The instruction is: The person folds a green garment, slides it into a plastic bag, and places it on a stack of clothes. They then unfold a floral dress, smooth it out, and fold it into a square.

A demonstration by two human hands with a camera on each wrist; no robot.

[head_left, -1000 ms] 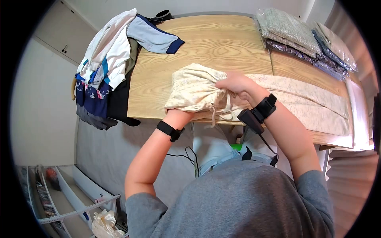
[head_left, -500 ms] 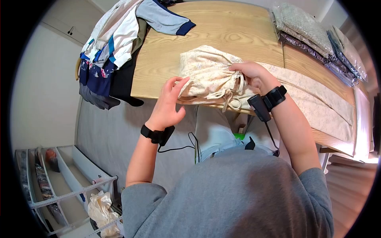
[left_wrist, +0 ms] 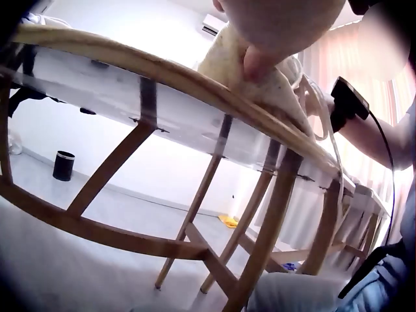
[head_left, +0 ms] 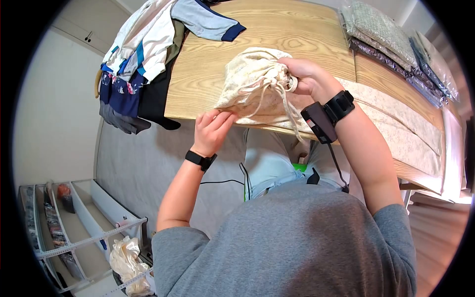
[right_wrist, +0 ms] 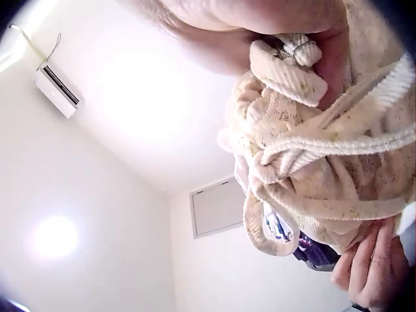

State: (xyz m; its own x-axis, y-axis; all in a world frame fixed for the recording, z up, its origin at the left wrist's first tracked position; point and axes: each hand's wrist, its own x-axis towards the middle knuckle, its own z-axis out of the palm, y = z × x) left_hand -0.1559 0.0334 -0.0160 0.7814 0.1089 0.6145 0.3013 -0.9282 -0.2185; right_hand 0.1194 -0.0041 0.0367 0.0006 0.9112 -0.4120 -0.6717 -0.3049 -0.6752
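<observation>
A cream patterned garment point(head_left: 252, 81) with a gathered, tied drawstring is bunched near the table's front edge. My right hand point(head_left: 309, 76) grips its gathered top, thumb over the cloth; in the right wrist view the fingers point(right_wrist: 260, 19) curl round the ribbed cord and waistband. At the garment's lower left corner, my left hand point(head_left: 213, 131) pinches the cloth at the table edge. The left wrist view has the left hand point(left_wrist: 279, 26) close above the cream cloth point(left_wrist: 227, 62). Drawstring ends point(head_left: 292, 114) hang down between the hands.
Cream patterned fabric point(head_left: 396, 123) lies flat along the table's right front. Plastic-wrapped folded clothes point(head_left: 378, 34) stack at the back right. Loose clothes point(head_left: 148, 44) hang over the table's left edge. A compartmented rack point(head_left: 74, 227) stands at lower left, with pale crumpled fabric point(head_left: 128, 262).
My left hand came out from under the garment, moved away, then took its lower left corner. The right hand has raised the gathered end slightly, and the drawstring hangs longer.
</observation>
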